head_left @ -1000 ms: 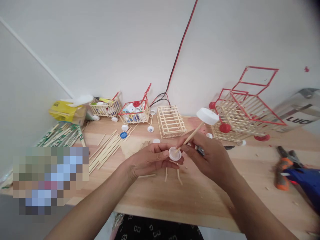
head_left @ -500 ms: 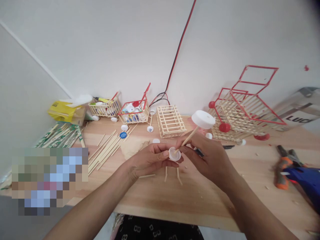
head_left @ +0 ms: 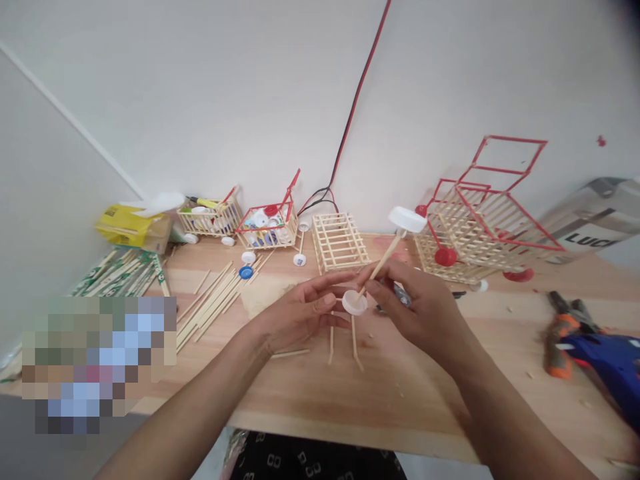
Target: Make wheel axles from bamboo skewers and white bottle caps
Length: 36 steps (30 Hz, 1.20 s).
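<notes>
Stick (head_left: 383, 263) within right grip (head_left: 417, 297)

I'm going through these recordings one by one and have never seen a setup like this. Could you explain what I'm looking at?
There is no machine here: a person works with bare hands. All the pictures come from one camera worn on the head, looking forward and down.

The right hand holds a wooden stick with a white upper cap at its top and a white lower cap at its bottom. The left hand is beside the lower cap, fingers parted; whether it touches is hard to tell.

On the wooden table are loose sticks, a blue cap, small carts built of sticks, a stick basket and, at the right, a partly visible blue tool.
</notes>
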Available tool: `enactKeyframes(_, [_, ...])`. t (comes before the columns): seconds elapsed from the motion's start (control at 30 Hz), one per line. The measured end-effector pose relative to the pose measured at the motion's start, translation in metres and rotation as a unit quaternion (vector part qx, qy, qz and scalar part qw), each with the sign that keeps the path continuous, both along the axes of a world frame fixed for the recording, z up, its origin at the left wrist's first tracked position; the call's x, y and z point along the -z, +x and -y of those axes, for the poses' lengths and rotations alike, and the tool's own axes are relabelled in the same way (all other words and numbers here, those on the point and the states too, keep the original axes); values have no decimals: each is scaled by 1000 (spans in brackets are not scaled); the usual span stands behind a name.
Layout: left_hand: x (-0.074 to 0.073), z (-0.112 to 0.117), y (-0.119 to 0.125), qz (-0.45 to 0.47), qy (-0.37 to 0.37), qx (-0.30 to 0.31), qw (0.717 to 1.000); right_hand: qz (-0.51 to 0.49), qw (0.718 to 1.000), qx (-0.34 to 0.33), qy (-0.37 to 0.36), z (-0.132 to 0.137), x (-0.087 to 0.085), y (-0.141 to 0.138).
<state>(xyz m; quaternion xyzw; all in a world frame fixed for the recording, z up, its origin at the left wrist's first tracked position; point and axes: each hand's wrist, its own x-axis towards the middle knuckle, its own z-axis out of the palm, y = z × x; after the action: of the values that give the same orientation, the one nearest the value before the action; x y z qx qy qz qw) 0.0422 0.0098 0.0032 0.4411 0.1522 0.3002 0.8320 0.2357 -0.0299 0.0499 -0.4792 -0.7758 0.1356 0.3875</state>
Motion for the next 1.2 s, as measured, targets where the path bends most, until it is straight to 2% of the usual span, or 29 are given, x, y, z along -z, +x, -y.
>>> enactKeyframes(0.1, [3, 0, 1, 3, 5, 2, 1000, 1, 1000, -4, -21, -2, 2, -2])
enactKeyframes(0.4, [10, 1, 1, 32, -39, 38, 998, -9, 999, -11, -32, -4, 7, -6])
enactKeyframes(0.5, [10, 1, 1, 30, -32, 34, 998, -46, 997, -20, -66, -5, 7, -6])
enactKeyframes(0.67, [5, 0, -2, 10, -27, -10, 1000, -193, 967, -10, -169, -13, 7, 8])
enactKeyframes(0.87, [5, -3, -3, -26, -31, -80, 996, -283, 927, 38, -244, -26, 14, 37])
enactKeyframes(1.03, [5, -4, -2, -34, -19, -109, 993, -262, 919, 11, -294, -24, 20, 54])
enactKeyframes(1.2, [5, -3, -1, -50, 8, -120, 991, -181, 933, -6, -312, -1, 13, 67])
